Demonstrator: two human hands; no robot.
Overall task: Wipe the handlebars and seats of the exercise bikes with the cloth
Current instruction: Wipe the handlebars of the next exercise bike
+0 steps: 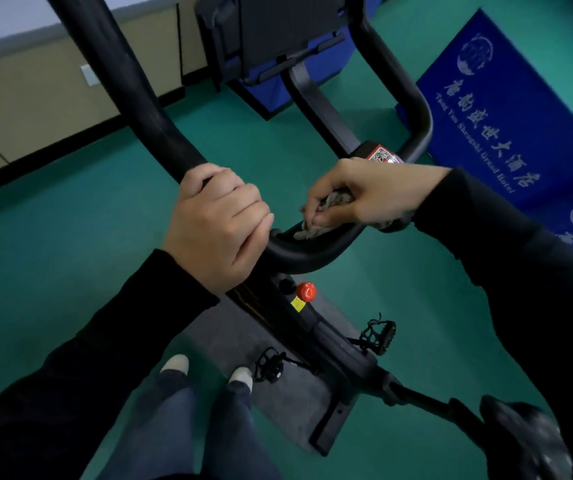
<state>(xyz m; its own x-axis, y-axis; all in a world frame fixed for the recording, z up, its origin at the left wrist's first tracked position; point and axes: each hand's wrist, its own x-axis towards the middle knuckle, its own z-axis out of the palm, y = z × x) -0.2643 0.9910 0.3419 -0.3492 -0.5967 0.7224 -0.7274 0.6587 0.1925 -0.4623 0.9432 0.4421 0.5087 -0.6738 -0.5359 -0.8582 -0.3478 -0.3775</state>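
Far left, the left hand [215,226] is wrapped tight round the near end of the handlebar [132,88], fingers curled over the black tube where it bends. That looks like a steadying grip, and a good one: it holds the frame against the rubbing.

Move to the middle and there's the cloth [311,233], a grey fluffy wad pressed onto the low curved section of the bar, just beside the left hand's knuckles. Below it sits the red knob [306,291] on the frame, with a pedal [378,336] further down.

On to the right hand [368,195], bunched over the cloth, fingers pinching it down against the tube. My read: the handlebar wipe is under way. To do it well, spread the cloth so it wraps the tube rather than riding the top, and draw it along the bend with even pressure. The patch under the left hand will need that hand shifted.

Far right, low in the corner, the dark blurred shape looks like the seat [527,441], well apart from both hands, with a blue mat [503,109] on the green floor [53,254] behind
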